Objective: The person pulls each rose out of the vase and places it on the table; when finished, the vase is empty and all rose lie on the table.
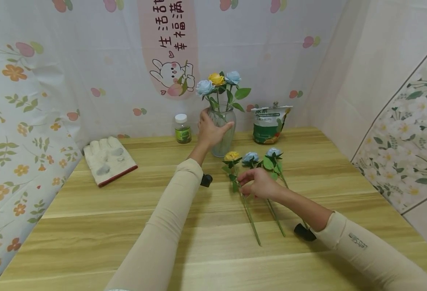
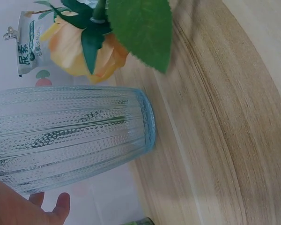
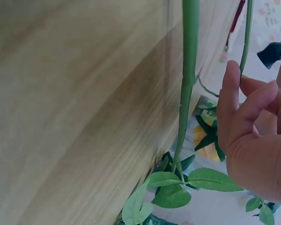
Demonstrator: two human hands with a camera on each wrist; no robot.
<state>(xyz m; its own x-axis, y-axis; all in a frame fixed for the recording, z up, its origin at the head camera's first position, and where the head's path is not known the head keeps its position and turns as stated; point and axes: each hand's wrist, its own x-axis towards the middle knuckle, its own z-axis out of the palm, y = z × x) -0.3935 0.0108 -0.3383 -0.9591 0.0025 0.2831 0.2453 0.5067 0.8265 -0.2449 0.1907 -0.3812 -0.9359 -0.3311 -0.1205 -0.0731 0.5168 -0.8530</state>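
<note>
In the head view my left hand grips the upper part of a clear glass vase, which stands on the table holding two light blue roses and a yellow one. The left wrist view shows the ribbed side of the vase close up. With fingertips and thumb, my right hand pinches the stem of a yellow rose in front of the vase; the stem passes between the fingers in the right wrist view. Two light blue roses, one beside the hand and another farther right, have long green stems.
A small white-capped jar stands left of the vase. Behind on the right is a green and white pouch with a clip on top. A pale work glove with a red cuff lies on the wooden table at left.
</note>
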